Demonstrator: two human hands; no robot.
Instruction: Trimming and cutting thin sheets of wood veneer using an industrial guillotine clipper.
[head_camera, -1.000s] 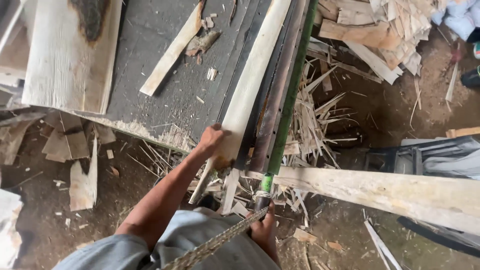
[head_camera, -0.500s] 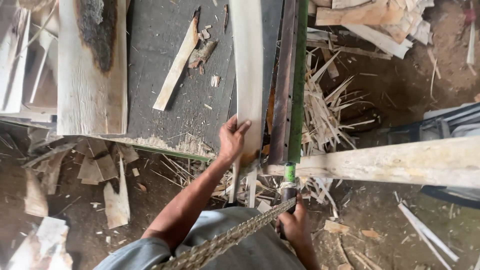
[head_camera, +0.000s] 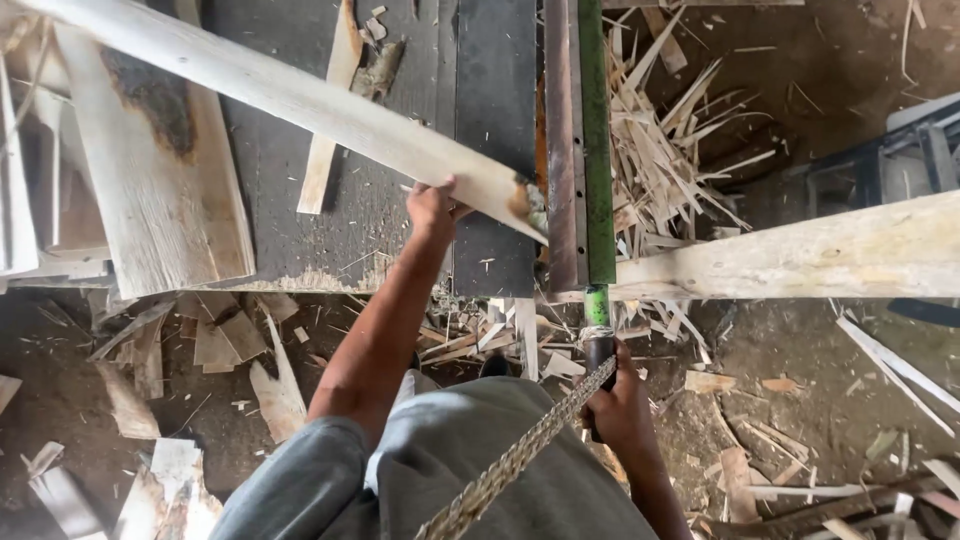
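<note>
- Left hand: closed around the lower edge of a long pale wood slat, near its right end.
- Slat now lies slantwise over the dark workbench, running from the far left corner down to the metal rail at the bench's right edge. Half a second ago it lay lengthwise beside the rail, so it has been swung off line.
- Judgement: the piece looks pulled away from the rail, not fed along it.
- Right hand: clamped on the dark handle at the near end of the green bar, same grip as earlier.
- Braided rope crosses the person's lap up to that handle.
- Wide bark-edged board rests at the bench's left edge.
- Splinters and offcuts heaped on the ground right of the rail.
- Pale beam crosses at right.
</note>
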